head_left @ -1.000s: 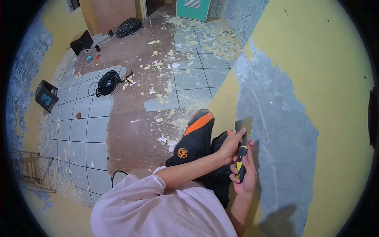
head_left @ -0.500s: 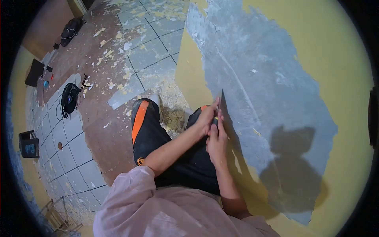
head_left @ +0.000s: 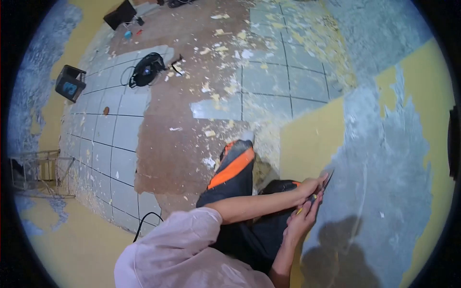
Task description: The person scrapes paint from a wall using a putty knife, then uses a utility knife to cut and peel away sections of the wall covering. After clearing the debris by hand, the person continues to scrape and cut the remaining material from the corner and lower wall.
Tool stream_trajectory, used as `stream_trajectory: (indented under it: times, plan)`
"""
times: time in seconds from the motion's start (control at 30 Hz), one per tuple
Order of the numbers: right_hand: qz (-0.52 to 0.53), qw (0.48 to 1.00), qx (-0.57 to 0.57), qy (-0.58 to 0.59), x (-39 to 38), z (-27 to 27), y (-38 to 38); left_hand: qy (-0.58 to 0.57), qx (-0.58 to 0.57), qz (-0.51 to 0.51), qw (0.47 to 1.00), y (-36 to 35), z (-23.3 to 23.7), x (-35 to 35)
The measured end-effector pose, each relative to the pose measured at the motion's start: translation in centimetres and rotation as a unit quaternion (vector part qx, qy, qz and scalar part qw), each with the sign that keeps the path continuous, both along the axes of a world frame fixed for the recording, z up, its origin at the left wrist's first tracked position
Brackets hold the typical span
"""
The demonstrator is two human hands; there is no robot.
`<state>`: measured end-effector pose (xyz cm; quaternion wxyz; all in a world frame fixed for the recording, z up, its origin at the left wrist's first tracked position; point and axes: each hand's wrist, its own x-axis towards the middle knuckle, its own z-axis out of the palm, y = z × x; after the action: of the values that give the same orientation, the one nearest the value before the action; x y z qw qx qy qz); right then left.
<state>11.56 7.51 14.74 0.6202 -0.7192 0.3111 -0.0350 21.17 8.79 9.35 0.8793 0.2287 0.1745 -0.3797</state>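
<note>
A scraper (head_left: 329, 179) with a black and yellow handle is held against the wall, its thin metal blade seen nearly edge-on. My right hand (head_left: 302, 218) is wrapped round the handle. Ahead of it, my left hand (head_left: 311, 188) is closed with its fingers at the base of the blade. The blade meets a bare grey patch of wall (head_left: 384, 168), near where yellow paint (head_left: 312, 144) still covers the surface. My shadow falls across the lower part of the patch. Part of the handle is hidden by my fingers.
Paint flakes (head_left: 221, 48) litter the tiled and brown floor. A black bag (head_left: 147, 70) with cords lies ahead to the left. A dark stool (head_left: 70, 83) and a metal frame (head_left: 43, 173) stand by the far left wall. My bent legs (head_left: 230, 173) are close to the wall.
My head view has turned leftward, so the floor fills more of the picture and the wall and hands appear farther right and lower. Both hands still hold the scraper at the wall.
</note>
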Motion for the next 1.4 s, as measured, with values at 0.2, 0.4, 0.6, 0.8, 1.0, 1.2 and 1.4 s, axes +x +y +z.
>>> stream_trajectory:
  times: [0.2, 0.4, 0.6, 0.8, 1.0, 1.2, 1.4]
  plan:
    - [-0.021, 0.999, -0.016, -0.024, 2.4, -0.9, 2.0, 0.043, 0.006, -0.022, 0.999, 2.1, 1.3, 2.8]
    - [-0.003, 0.997, 0.05, 0.061, 3.6, 2.3, 1.5, 0.03, 0.064, 0.032, 0.997, 0.8, 1.1, 3.6]
    - [-0.012, 0.998, 0.056, 0.019, 3.0, 2.8, 2.0, 0.039, 0.005, 0.015, 0.999, 1.1, 1.1, 2.9]
    - [-0.013, 0.981, 0.187, 0.058, 0.8, 2.5, -1.1, 0.061, -0.106, 0.022, 0.992, 0.3, -0.4, 0.5]
    - [0.023, 0.983, 0.179, 0.019, 2.8, 2.6, 0.3, 0.018, -0.098, 0.032, 0.995, 0.8, -1.0, 2.7]
    - [-0.025, 0.989, 0.133, 0.06, 3.1, 4.0, 2.9, -0.066, -0.015, 0.011, 0.998, 1.5, -1.3, 2.0]
    - [-0.013, 0.987, 0.149, 0.065, 6.1, 1.8, 2.2, -0.117, 0.124, 0.009, 0.985, 2.2, -2.8, 4.5]
